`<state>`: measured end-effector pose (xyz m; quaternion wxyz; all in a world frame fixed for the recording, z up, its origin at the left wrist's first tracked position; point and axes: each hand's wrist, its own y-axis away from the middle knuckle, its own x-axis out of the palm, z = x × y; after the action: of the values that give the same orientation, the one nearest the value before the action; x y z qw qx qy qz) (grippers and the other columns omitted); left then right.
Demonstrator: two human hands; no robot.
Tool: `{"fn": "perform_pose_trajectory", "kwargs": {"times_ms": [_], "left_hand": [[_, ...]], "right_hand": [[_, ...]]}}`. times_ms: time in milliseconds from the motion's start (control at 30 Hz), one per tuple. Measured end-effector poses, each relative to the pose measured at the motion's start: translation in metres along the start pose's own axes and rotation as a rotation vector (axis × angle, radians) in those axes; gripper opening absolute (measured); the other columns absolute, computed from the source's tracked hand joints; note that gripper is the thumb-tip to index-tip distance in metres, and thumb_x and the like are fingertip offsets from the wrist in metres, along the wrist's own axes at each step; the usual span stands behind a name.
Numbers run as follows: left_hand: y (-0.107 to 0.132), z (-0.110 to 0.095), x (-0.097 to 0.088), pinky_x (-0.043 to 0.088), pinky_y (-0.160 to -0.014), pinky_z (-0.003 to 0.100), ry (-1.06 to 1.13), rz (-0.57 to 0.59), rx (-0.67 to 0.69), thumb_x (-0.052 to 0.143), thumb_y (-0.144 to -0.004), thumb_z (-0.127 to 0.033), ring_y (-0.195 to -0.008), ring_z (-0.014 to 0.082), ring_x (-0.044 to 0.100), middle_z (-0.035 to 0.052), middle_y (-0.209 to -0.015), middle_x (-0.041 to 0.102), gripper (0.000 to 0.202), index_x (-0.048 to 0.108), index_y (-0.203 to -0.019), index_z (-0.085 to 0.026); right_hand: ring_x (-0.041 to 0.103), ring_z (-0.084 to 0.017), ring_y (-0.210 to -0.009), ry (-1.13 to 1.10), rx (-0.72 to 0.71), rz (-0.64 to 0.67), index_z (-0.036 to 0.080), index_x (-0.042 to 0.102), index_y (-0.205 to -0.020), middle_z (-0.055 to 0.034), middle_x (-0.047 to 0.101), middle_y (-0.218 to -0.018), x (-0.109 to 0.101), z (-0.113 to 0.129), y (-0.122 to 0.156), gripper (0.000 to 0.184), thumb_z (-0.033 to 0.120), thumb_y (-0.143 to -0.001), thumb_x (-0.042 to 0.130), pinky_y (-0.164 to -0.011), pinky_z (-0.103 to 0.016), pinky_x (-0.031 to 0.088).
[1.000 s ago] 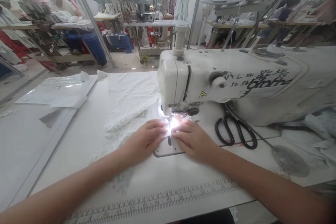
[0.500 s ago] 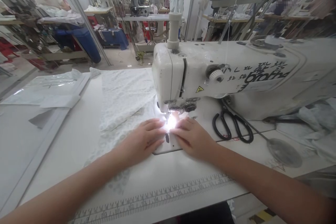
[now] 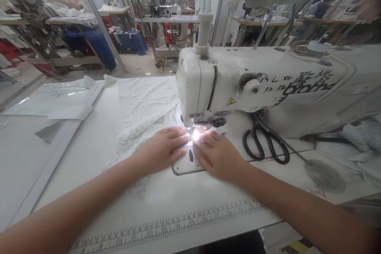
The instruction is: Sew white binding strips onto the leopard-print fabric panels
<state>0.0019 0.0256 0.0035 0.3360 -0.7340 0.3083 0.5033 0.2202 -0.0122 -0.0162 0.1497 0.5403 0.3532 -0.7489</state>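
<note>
My left hand [image 3: 162, 147] lies palm down on white patterned fabric [image 3: 145, 99], left of the lit needle area of a sewing machine [image 3: 196, 83]. Its fingers stretch toward the needle, and the thumb is apart over the metal needle plate [image 3: 184, 166]. On the other side, my right hand [image 3: 220, 154] has its fingers bent and close together, tips beside the presser foot. Bright glare from the machine's lamp covers those fingertips, so what they pinch cannot be made out. The fabric spreads behind and under my left forearm.
Black-handled scissors [image 3: 266, 145] lie right of my right hand, beside a knee-lifter-like rod with a round grey disc [image 3: 326, 175]. Crumpled fabric [image 3: 357, 147] sits far right. A ruler strip [image 3: 178, 224] runs along the front edge. Plastic-wrapped sheets [image 3: 53, 97] lie left. People work behind.
The whole view has shifted slightly, moving the machine a little to the right in the picture. Both hands stay beside the needle; my left hand sits slightly farther from the plate's front edge.
</note>
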Motion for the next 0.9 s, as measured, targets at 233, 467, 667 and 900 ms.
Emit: {"fn": "perform_pose_trajectory", "kwargs": {"times_ms": [233, 467, 667, 900], "left_hand": [[-0.005, 0.007, 0.0, 0.038, -0.1, 0.042, -0.008, -0.019, -0.042, 0.044, -0.09, -0.033, -0.117, 0.0225, 0.045, 0.005, -0.121, 0.056, 0.032, 0.053, -0.118, -0.022], [-0.002, 0.005, 0.0, 0.037, -0.101, 0.043, 0.017, -0.014, -0.032, 0.043, -0.09, -0.03, -0.117, 0.0225, 0.045, 0.0044, -0.126, 0.053, 0.031, 0.051, -0.119, -0.024], [0.001, 0.004, 0.004, 0.041, -0.097, 0.041, 0.027, -0.138, -0.165, 0.041, -0.09, -0.027, -0.114, 0.0218, 0.046, 0.0069, -0.118, 0.054, 0.028, 0.052, -0.115, -0.021], [0.003, 0.002, 0.007, 0.04, -0.098, 0.039, -0.019, -0.131, -0.233, 0.041, -0.089, -0.024, -0.113, 0.0211, 0.045, 0.0064, -0.116, 0.056, 0.025, 0.056, -0.109, -0.018]], "right_hand": [[0.049, -0.026, -0.091, 0.016, 0.037, -0.008, 0.014, 0.056, -0.106, -0.0121, 0.057, -0.107, -0.005, 0.001, 0.003, 0.025, 0.021, -0.086, 0.044, -0.076, -0.039, 0.04], [0.052, -0.026, -0.085, 0.024, 0.095, -0.017, 0.013, 0.057, -0.1, -0.0137, 0.06, -0.096, -0.009, -0.004, 0.003, 0.023, 0.023, -0.089, 0.041, -0.075, -0.041, 0.042], [0.052, -0.026, -0.088, 0.03, 0.145, 0.008, 0.013, 0.057, -0.102, -0.0123, 0.06, -0.094, -0.008, -0.006, 0.002, 0.022, 0.021, -0.089, 0.042, -0.077, -0.04, 0.042], [0.051, -0.026, -0.091, 0.037, 0.16, -0.011, 0.013, 0.056, -0.103, -0.0118, 0.06, -0.096, -0.006, -0.005, 0.002, 0.021, 0.02, -0.088, 0.044, -0.078, -0.041, 0.042]]}}
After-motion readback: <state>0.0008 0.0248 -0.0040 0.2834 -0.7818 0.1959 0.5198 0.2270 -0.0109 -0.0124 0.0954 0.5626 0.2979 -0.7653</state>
